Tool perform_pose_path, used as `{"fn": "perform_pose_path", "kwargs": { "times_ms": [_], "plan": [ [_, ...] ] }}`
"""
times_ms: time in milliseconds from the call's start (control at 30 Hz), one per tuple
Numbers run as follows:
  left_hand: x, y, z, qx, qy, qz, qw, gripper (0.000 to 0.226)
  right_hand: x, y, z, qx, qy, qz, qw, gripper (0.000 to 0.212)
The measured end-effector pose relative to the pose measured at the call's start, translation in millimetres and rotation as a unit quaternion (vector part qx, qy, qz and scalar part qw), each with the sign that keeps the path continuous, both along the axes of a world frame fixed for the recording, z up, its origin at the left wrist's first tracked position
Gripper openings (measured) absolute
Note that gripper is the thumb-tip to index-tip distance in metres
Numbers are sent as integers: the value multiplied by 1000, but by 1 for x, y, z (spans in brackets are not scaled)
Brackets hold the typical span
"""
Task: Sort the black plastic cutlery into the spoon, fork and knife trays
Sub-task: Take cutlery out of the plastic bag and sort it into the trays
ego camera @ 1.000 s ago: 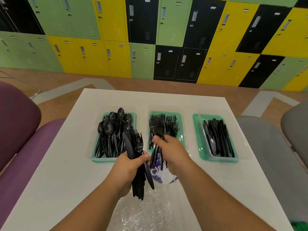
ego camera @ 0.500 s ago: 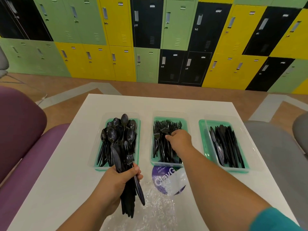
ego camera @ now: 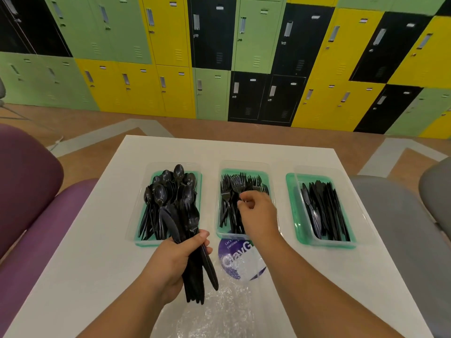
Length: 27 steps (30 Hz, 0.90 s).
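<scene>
Cutlery bundle (ego camera: 188, 242) clenched in my left hand (ego camera: 170, 264), 7 o'clock. Right hand (ego camera: 256, 213) over fork tray (ego camera: 244, 236) at 12, fingers loosely curled, apparently empty. Fork drop looks done; next, pick another piece from bundle.

Three trays stand in a row across the middle of the bench (ego camera: 102, 240): the spoon tray (ego camera: 199, 181) toward the left edge, the fork tray (ego camera: 266, 175) in the centre, the knife tray (ego camera: 292, 203) toward the right edge. A plastic bag (ego camera: 227, 311) lies at the near edge, just before the fork tray. The left hand (ego camera: 175, 262) with its bundle of cutlery (ego camera: 192, 276) is over the spoon tray's near end; the right hand (ego camera: 258, 215) is above the fork tray. Lockers (ego camera: 256, 57) line the wall behind the bench.
</scene>
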<state>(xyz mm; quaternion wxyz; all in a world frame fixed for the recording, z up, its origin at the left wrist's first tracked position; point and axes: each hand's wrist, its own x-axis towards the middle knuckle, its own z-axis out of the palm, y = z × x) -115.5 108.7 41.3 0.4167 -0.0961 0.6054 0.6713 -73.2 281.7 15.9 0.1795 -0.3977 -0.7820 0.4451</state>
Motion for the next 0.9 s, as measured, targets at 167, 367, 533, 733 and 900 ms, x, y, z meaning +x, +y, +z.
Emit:
{"fn": "perform_pose_path", "kwargs": {
  "times_ms": [167, 367, 533, 733, 900],
  "plan": [
    [3, 0, 9, 23, 23, -75, 997, 14, 16, -33, 24, -318, -21, 189, 929, 19],
    [7, -3, 21, 57, 27, -140, 988, 15, 28, -47, 27, -364, 63, 125, 921, 14],
    [13, -4, 20, 31, 75, -155, 985, 19, 39, -60, 41, -288, 93, 84, 949, 18],
    [21, -6, 27, 68, 47, -156, 984, 17, 45, -56, 46, -302, 77, 73, 947, 29],
    [24, -6, 32, 92, 6, -116, 989, 19, 48, -53, 52, -352, 114, 61, 927, 22]
  ]
}}
